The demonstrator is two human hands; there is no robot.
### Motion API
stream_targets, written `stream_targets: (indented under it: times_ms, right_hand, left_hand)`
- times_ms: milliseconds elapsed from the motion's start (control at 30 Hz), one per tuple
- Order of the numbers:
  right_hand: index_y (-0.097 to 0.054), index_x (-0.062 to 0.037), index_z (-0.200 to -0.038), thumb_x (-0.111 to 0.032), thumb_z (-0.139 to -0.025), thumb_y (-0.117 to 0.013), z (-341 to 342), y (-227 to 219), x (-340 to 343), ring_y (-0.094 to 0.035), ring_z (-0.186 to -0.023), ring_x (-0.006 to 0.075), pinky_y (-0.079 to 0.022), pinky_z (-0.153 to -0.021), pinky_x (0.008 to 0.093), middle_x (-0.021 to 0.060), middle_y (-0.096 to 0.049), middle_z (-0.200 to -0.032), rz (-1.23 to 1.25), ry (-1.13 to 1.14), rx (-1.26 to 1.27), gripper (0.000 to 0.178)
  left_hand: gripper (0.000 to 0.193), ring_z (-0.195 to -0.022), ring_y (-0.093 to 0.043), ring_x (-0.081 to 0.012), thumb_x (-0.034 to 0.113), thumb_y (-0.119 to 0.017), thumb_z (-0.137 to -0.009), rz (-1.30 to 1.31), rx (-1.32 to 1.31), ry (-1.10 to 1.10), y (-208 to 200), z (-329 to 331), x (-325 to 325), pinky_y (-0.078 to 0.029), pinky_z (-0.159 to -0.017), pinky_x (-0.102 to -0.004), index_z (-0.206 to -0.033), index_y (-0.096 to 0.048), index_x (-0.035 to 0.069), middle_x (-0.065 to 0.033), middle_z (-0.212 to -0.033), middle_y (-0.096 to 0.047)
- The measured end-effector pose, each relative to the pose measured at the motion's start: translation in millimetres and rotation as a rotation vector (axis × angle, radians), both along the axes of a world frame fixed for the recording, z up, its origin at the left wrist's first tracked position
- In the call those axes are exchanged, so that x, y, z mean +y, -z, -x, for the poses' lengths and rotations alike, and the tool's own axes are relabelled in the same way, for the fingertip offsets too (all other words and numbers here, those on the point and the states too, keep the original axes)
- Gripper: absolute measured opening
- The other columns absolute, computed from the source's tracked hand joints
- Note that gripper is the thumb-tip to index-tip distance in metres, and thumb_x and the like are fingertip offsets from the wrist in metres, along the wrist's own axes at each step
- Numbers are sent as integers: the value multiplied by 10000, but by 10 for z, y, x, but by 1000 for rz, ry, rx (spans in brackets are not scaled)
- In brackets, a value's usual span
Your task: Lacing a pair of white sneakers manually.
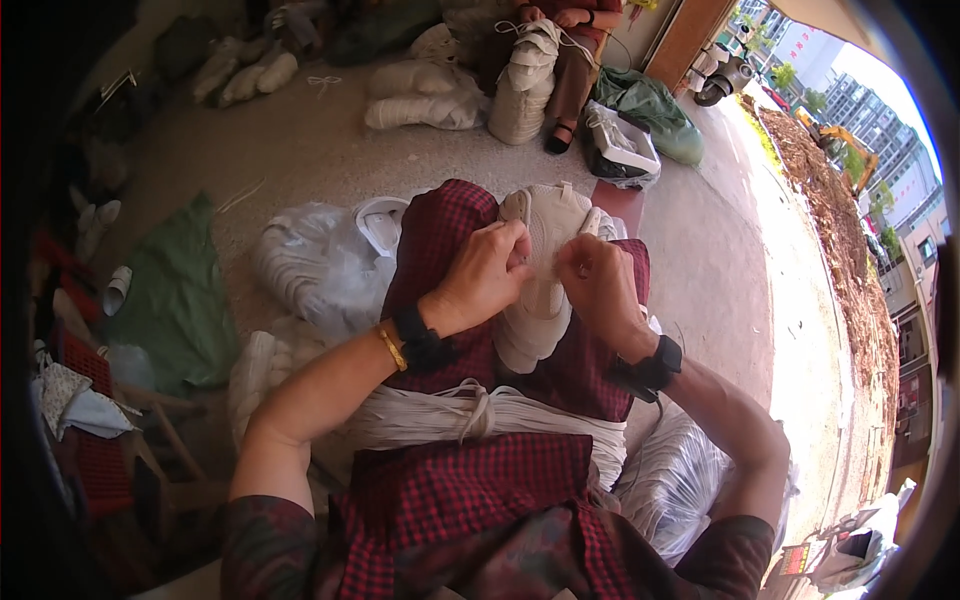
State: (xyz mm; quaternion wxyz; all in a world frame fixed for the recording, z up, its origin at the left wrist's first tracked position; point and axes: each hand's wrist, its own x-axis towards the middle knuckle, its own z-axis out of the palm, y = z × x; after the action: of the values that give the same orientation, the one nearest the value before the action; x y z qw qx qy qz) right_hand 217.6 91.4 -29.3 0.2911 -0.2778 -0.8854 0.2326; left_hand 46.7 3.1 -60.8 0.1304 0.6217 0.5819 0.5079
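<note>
Between my knees stands a stack of cream-white shoe uppers point(548, 235), overlapping one another, with the toe ends toward me. My left hand point(482, 272) is at the left side of the top upper, fingers pinched together near its edge. On the other side my right hand point(604, 292) is curled, thumb and fingertips closed close to the upper. Whatever thin thing the fingertips hold is too small to make out. Across my lap, over the red-and-black checked apron point(470, 480), lies a thick bundle of white shoelaces point(415, 415), tied in the middle.
Clear bags of shoe uppers lie to my left point(320, 265) and right point(680, 480). A green sack point(175, 295) is on the left floor, near a red crate point(88, 440). Ahead, another person point(560, 60) sits with an upper stack, beside a white box point(622, 140) and dark green bag point(655, 110).
</note>
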Motion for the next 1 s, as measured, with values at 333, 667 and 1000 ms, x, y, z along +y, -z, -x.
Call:
stream_targets:
  times_ms: [333,667,1000]
  right_hand:
    - [-648,-8,-910,-131,-797,-721,-82,-61,10,-698,-769,320,-531,-667,408,149,-694,-830,-136,-53,-63,183]
    - [-635,22,-861,-115,-794,-690,-278,32,127,-657,-647,219,-505,-614,366,129,-662,-718,149,-12,-15,162]
    - [-639,11,-862,-126,-753,-675,-511,111,148,-687,-716,353,-537,-650,443,183,-679,-733,90,-59,-80,179]
  left_hand:
    - [210,-665,-625,-191,7,-756,-769,2,25,33,-23,18,-33,-505,-603,-310,-908,-601,-16,-111,-781,-618]
    - [109,-708,-613,-276,49,-679,-807,32,389,17,-222,-56,27,-481,-653,-399,-844,-597,-12,-130,-803,-573]
    - [103,-763,-650,-334,72,-568,-773,588,656,-391,-941,2169,-1112,-508,-699,-411,-819,-649,27,-176,-773,-650]
